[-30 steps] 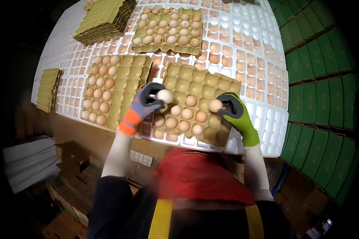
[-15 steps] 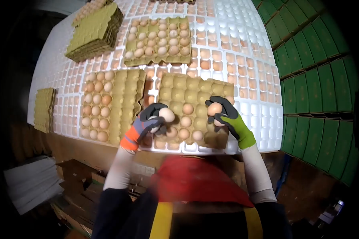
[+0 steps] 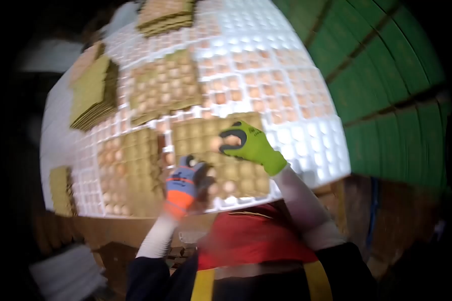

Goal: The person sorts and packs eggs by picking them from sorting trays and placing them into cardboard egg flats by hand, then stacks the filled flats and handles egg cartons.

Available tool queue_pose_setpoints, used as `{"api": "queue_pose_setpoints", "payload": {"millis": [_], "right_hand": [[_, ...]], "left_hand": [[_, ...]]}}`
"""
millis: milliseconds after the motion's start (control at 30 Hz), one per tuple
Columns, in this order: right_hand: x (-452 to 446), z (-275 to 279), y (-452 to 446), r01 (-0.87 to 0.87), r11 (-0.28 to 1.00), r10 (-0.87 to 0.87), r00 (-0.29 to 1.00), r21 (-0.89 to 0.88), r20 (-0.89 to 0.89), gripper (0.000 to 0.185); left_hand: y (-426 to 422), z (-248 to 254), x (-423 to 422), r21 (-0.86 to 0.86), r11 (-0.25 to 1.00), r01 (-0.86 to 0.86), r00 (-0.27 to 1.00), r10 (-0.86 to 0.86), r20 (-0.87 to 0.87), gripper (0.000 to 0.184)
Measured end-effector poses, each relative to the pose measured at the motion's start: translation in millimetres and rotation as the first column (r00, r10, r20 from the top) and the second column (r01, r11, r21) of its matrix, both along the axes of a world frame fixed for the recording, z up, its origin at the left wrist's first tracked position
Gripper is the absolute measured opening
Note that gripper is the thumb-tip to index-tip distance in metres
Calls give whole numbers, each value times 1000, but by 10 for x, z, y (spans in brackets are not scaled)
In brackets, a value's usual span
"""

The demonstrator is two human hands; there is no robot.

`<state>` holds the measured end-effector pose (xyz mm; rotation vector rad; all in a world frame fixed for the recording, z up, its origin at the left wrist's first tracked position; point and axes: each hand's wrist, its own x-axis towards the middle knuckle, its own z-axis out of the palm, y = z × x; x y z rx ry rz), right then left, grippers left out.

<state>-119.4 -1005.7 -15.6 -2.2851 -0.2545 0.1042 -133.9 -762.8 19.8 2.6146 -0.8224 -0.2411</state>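
Green-gloved right hand (image 3: 250,145): curled around eggs (image 3: 232,141) — over a fibre tray (image 3: 250,176).
Orange-cuffed left hand (image 3: 182,181): at tray's left side — grip too blurred to tell.

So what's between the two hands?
Part of the cardboard egg tray lies between the left hand and the right hand, as the blurred head view shows.

Smeared by motion frame-wide, notably over eggs (image 3: 119,169) left of centre. Near-white with glare on white egg trays (image 3: 309,143) right of centre; dim over green cartons (image 3: 381,145) at right. Curved by wide-angle distortion, falling to black at corners.
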Motion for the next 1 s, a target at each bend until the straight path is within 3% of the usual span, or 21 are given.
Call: {"api": "queue_pose_setpoints", "payload": {"millis": [33,67,100,167,233,267,300,333,367,400,433,500,567,600,667,767,833,900,933,967,1000], "right_hand": [[-238,152,-219,211,918,-119,955,335,-273,32],[-477,306,-442,504,653,-203,835,565,-511,37],[-660,174,-618,541,477,-190,833,693,-520,35],[-1134,155,-934,645,373,-281,764,668,-581,33],[-1566,-34,-1243,759,296,-427,649,580,-630,29],[-1784,-198,-1453,777,280,-475,623,564,-621,29],[-1945,-204,-1617,803,156,-525,560,575,-641,29],[-2001,-164,-1767,894,194,-656,424,404,-625,27],[-2029,-210,-1905,892,185,-650,426,413,-629,27],[-2045,-273,-2040,875,377,-887,436,305,-154,28],[-2025,-282,-2160,872,478,-832,411,105,373,29],[-1941,-370,-2380,881,434,-802,473,-189,365,34],[-1859,-469,-2540,855,481,-796,519,-194,313,32],[-1755,-462,-2597,856,484,-796,517,-184,314,32],[-1541,-378,-2605,831,555,-761,489,39,426,33],[-1276,-554,-2728,746,631,-709,665,-212,232,41],[-1193,-567,-2840,749,617,-683,662,-242,308,37],[-1139,-555,-2986,772,610,-665,621,-179,415,34],[-1102,-520,-3021,764,616,-648,629,-191,429,32],[-1063,-635,-3066,739,624,-633,669,-255,390,33],[-1016,-618,-3050,666,589,-564,745,-457,357,33]], "left_hand": [[-118,-60,-33,141,990,29,1000,-29,-1,35],[-202,-118,-78,184,981,68,998,-69,-1,35],[-242,-178,-69,225,970,93,995,-100,21,34],[-237,-280,-42,188,976,112,981,-139,136,28],[-283,-156,2,283,945,166,978,-194,74,28],[-228,-153,28,245,958,150,985,-166,46,30],[-172,-149,53,207,969,132,990,-139,18,33],[-116,-143,77,168,979,113,994,-112,-11,35],[-57,-156,120,39,996,79,997,-78,-19,38],[-225,9,129,-75,997,7,995,-15,-98,36],[-419,88,133,-184,983,-19,986,-12,-166,38],[-1016,152,120,-145,984,101,984,-120,-129,42],[-1883,226,26,-333,922,196,963,-245,-113,44],[-2223,120,6,-308,923,231,960,-268,-82,43],[-2853,-230,-26,-265,921,284,956,-294,1,41],[-3592,-683,-30,-143,931,335,939,-317,136,36],[-3796,-655,-11,-17,956,293,956,-294,-26,34],[-3805,-534,-126,-67,969,240,965,-245,-95,34],[-3772,-650,-197,-275,928,249,952,-288,-108,34],[-3786,-727,-359,-395,897,200,955,-268,-125,36],[-3827,-772,-485,-312,924,220,952,-274,-140,37]]}}
